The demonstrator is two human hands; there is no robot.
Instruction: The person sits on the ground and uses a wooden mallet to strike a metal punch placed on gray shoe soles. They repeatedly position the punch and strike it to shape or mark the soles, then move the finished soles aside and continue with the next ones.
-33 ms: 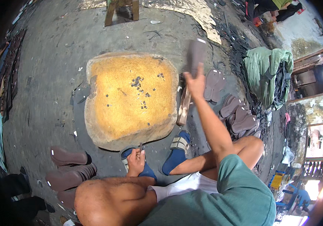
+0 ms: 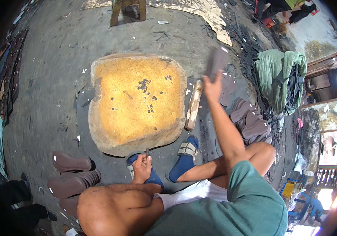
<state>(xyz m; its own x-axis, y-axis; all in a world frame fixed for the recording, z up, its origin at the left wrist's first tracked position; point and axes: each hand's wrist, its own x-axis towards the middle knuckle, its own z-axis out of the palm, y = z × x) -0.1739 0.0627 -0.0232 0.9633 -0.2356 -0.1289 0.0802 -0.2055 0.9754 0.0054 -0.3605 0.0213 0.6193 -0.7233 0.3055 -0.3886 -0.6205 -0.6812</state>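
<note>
My right hand point(image 2: 213, 88) holds a dark brown shoe sole point(image 2: 217, 59), smeared by motion, up over the floor to the right of the block. Just beneath it lie flat brown soles point(image 2: 227, 92). Closed near my foot, my left hand point(image 2: 141, 168) grips a thin dark rod-like tool point(image 2: 147, 151), its end poking up by the block's near edge. The low block point(image 2: 133, 126) has a worn yellow top, scattered with small dark bits point(image 2: 143, 84). A rough wooden stick point(image 2: 193, 106) lies between the block and my right hand.
Stacked brown soles point(image 2: 72, 185) stand at my left; another heap point(image 2: 251, 122) lies at my right. A green cloth point(image 2: 270, 74) hangs over dark scraps further right. Wooden stool legs point(image 2: 141, 11) stand beyond the block. Another person point(image 2: 278, 10) is at the far right.
My right hand has carried the brown sole to the right, over the flat soles there, uncovering more of the wooden stick. My left hand has stayed in place with its tool.
</note>
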